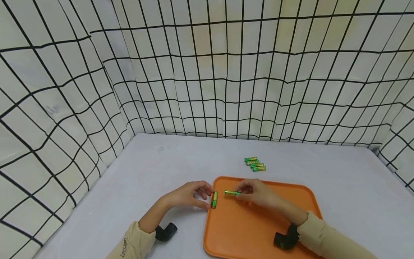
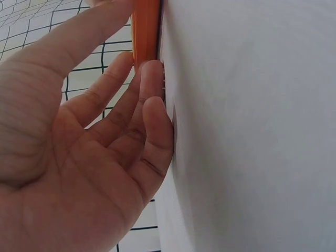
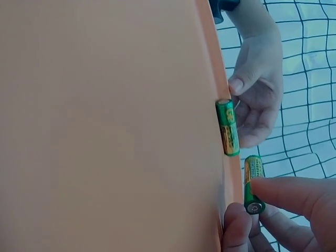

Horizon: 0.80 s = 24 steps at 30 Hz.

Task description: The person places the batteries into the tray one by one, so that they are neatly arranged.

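My right hand (image 1: 260, 194) pinches a green and yellow battery (image 1: 230, 193) between thumb and fingers, above the left part of the orange tray (image 1: 242, 230). Another battery (image 1: 214, 200) of the same look lies inside the tray along its left rim. Beside that rim my left hand (image 1: 182, 197) is loosely curved, its thumb and index fingertips right at the edge near the lying battery. In the right wrist view, the pinched battery (image 3: 254, 170) shows one end toward the camera. The left wrist view hides both batteries and shows relaxed fingers against the tray's outer side (image 2: 145, 31).
Several more green batteries (image 1: 259, 168) lie in a group on the white table (image 1: 155, 158) behind the tray. A white wall (image 1: 200, 86) with a black grid surrounds the table. Black wrist mounts (image 1: 166, 232) sit by both cream sleeves (image 1: 326, 233).
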Motion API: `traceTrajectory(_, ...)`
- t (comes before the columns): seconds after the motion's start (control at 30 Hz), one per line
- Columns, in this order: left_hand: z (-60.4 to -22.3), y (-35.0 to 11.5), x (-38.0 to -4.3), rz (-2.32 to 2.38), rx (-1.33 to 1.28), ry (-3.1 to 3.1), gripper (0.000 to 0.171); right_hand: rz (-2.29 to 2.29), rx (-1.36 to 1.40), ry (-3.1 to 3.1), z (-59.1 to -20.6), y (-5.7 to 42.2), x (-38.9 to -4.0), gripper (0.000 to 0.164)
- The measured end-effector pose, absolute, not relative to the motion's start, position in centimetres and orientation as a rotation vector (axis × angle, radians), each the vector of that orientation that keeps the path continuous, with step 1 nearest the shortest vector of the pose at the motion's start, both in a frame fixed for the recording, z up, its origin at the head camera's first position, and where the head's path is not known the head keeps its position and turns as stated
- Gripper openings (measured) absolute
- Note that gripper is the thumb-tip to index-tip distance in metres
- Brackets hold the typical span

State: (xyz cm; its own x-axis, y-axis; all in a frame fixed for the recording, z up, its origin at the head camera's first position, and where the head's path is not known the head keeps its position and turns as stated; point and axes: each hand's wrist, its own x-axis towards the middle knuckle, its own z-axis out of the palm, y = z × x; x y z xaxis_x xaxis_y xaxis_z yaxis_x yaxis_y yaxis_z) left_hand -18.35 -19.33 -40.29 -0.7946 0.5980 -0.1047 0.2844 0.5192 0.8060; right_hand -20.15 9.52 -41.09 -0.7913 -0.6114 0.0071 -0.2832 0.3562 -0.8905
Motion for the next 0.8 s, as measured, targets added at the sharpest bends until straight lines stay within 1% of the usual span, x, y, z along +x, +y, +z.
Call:
traceTrajectory(0.33,-40.4,-19.4,-18.4,1.182,0.74,2.384,0.041,-1.446,-0.77,2.315,-41.3,8.4,-19.7,0.022)
traceTrajectory(0.8,-40.5,-19.4,-18.4,1.18,0.738,2.386,0.041,-1.405,-0.704,2.382,-41.4,7.3,-20.0,0.018)
